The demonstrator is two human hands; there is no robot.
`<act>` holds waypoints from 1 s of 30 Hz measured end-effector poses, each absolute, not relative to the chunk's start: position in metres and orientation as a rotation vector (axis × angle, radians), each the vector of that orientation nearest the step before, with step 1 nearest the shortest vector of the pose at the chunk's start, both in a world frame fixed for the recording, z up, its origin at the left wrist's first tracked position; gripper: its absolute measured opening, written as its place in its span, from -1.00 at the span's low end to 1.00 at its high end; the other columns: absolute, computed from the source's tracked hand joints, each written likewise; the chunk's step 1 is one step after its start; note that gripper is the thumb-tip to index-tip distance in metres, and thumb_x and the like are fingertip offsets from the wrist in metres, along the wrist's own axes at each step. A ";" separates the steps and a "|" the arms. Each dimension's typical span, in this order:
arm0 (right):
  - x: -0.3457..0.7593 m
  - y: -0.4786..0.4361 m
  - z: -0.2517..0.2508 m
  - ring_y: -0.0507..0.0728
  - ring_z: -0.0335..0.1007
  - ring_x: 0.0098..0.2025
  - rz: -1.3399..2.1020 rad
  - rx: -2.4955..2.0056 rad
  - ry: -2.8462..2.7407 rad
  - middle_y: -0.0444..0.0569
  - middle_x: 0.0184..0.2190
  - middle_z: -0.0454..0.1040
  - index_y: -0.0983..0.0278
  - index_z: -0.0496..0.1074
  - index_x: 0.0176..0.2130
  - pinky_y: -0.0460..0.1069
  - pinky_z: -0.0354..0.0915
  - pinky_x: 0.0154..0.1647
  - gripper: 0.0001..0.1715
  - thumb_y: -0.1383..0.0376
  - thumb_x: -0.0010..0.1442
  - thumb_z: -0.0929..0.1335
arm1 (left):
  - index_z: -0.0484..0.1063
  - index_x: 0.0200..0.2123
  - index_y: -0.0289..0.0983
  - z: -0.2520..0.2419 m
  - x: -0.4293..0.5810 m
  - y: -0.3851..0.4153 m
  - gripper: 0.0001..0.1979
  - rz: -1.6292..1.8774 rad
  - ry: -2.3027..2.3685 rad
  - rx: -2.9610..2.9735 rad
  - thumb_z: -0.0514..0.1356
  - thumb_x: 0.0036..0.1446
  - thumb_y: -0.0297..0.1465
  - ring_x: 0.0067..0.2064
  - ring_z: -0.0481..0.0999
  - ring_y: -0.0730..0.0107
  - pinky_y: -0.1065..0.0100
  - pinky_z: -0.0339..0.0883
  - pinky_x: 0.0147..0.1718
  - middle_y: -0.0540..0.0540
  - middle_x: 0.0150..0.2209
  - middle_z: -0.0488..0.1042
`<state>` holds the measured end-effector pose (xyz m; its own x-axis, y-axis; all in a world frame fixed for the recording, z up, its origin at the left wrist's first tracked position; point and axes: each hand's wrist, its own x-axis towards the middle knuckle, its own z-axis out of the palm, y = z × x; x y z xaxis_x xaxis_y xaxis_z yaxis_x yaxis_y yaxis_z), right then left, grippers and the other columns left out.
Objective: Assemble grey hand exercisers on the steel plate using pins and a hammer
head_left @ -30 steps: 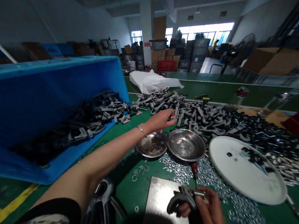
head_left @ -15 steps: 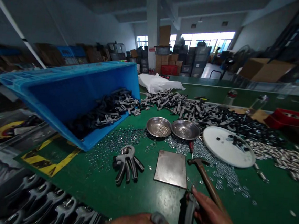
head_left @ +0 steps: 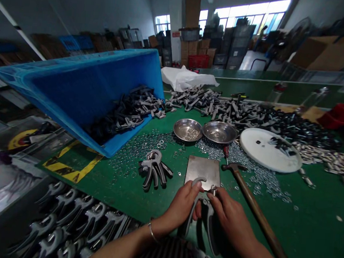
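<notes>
Just in front of my body, a grey and black hand grip strengthener [head_left: 210,229] is held between both hands, its two legs pointing down toward me. My left hand [head_left: 184,203] is closed around the leg with the curved hook on top. On the other leg, my right hand [head_left: 231,213] is closed, with thumb and fingers beside a metal coil spring [head_left: 213,189]. Behind the hands lies a square steel plate [head_left: 203,167], partly covered by them. Several similar grips [head_left: 155,169] stand bunched together left of the plate.
A tipped blue crate [head_left: 103,99] holds grey handles. Two steel bowls [head_left: 188,130], a white lid [head_left: 269,152] and a hammer [head_left: 252,203] lie around the plate. Loose washers, handles and metal sleeves are spread about. A lower-left bin holds rows of grips [head_left: 53,239].
Both hands have moved up and inward and come together at the plate's near edge. The hooked piece from my left hand now meets the handle in my right. The camera has tilted down.
</notes>
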<state>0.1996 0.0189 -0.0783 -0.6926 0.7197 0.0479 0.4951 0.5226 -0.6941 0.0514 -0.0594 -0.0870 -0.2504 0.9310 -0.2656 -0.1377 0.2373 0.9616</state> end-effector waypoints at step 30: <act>0.218 0.017 -0.054 0.25 0.54 -0.08 1.334 -0.740 -2.481 0.04 -0.10 0.60 0.11 0.50 -0.05 0.07 0.47 -0.08 -0.67 0.14 0.32 0.24 | 0.35 -0.04 -0.22 -0.080 0.049 -0.071 -0.29 0.578 1.876 2.088 0.08 0.06 0.26 -0.40 0.57 0.24 0.33 0.41 -0.39 -0.11 -0.36 0.53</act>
<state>0.2177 0.0166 -0.0536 -0.8465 0.5312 -0.0362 0.3231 0.4584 -0.8280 0.0490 -0.0711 -0.0802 0.0791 0.9908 0.1102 0.8809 -0.1212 0.4576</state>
